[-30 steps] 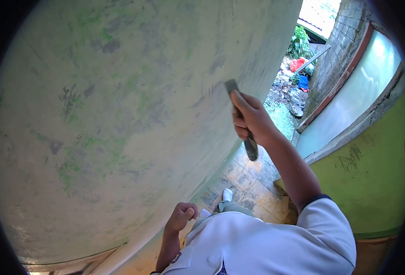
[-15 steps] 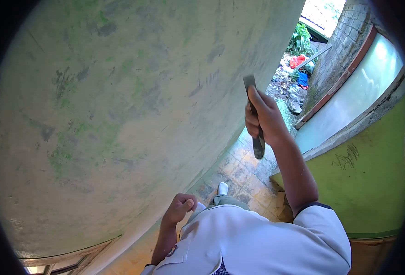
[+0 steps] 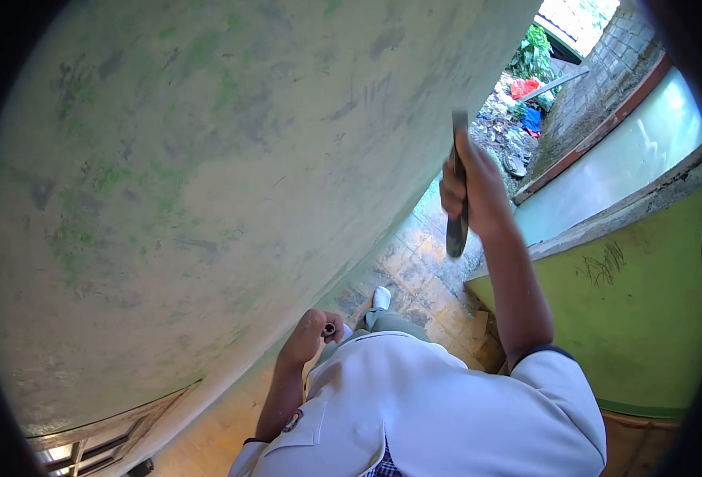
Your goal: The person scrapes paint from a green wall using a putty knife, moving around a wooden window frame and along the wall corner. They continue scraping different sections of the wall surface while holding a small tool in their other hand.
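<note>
My right hand (image 3: 472,184) is raised at the right of the wall, its fingers wrapped round a scraper (image 3: 458,230) held upright, with the flat blade end pointing up. The hand is slightly blurred. The scraper's blade appears close to the wall's far edge; whether it touches cannot be told. My left hand (image 3: 311,334) is low beside my waist, closed round a small round-ended thing (image 3: 329,328), mostly hidden by the fingers. The pale wall (image 3: 232,183), with green and grey patches and scratches, fills the left side.
Worn floor tiles (image 3: 414,262) lie below, with a foot in a white sock (image 3: 381,297). A green wall (image 3: 645,318) and a glossy pale panel (image 3: 613,159) are at the right. Rubbish (image 3: 514,131) lies outside at the top right. A window frame (image 3: 112,437) is at the lower left.
My right hand has moved up and slightly right, and the scraper is more upright. My left hand has risen slightly and turned, showing the round end of what it holds.
</note>
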Tool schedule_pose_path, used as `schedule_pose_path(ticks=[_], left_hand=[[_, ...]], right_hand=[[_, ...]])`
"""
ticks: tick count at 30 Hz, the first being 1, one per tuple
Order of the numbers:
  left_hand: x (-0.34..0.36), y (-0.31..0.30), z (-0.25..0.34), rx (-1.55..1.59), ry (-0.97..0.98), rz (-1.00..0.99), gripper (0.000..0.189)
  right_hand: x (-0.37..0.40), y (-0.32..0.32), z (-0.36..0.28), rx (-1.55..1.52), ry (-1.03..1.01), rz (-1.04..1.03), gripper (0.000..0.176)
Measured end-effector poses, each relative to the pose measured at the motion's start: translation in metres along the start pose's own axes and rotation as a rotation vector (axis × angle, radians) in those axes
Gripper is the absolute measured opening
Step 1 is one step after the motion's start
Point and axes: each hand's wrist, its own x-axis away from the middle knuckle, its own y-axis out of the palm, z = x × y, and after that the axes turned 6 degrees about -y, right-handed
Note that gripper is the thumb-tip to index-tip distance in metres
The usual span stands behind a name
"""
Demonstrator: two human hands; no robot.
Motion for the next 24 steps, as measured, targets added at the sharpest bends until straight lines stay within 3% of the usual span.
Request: schedule_pose_path(ticks=[3, 6, 8, 10, 12, 14, 18, 20, 22, 23, 24], left_hand=[[-0.004, -0.001, -0.016, 0.181, -0.153, 0.010, 0.070], [-0.011, -0.006, -0.031, 0.008, -0.302, -0.040, 0.056], [-0.020, 0.010, -0.024, -0.001, -0.400, 0.014, 0.038], [-0.027, 0.026, -0.019, -0.064, -0.398, 0.085, 0.037], [-0.034, 0.038, -0.020, -0.144, -0.398, 0.161, 0.042], [-0.041, 0.046, -0.022, -0.167, -0.364, 0.162, 0.053], [-0.053, 0.056, -0.013, 0.047, -0.395, 0.262, 0.049], [-0.062, 0.059, -0.025, -0.123, -0.437, 0.303, 0.040], [-0.070, 0.070, -0.026, -0.033, -0.283, 0.372, 0.032], [-0.077, 0.078, -0.026, 0.110, -0.263, 0.459, 0.030], [-0.082, 0.082, -0.030, 0.120, -0.266, 0.484, 0.030]], right_hand=[[0.034, -0.016, 0.073, 0.011, 0.272, 0.036, 0.037], [0.065, -0.015, 0.136, 0.018, 0.496, -0.006, 0.033], [0.071, -0.009, 0.158, -0.038, 0.519, 0.001, 0.030], [0.069, -0.003, 0.162, -0.070, 0.488, -0.063, 0.028], [0.063, 0.004, 0.172, 0.066, 0.243, -0.164, 0.027], [0.061, 0.010, 0.172, 0.122, 0.180, -0.299, 0.028], [0.063, 0.008, 0.174, 0.167, 0.230, -0.497, 0.025], [0.062, 0.000, 0.172, 0.147, 0.195, -0.588, 0.023], [0.064, -0.009, 0.159, 0.231, 0.121, -0.511, 0.020], [0.059, -0.020, 0.165, 0.271, -0.066, -0.520, 0.027], [0.057, -0.032, 0.162, 0.266, -0.055, -0.544, 0.027]])
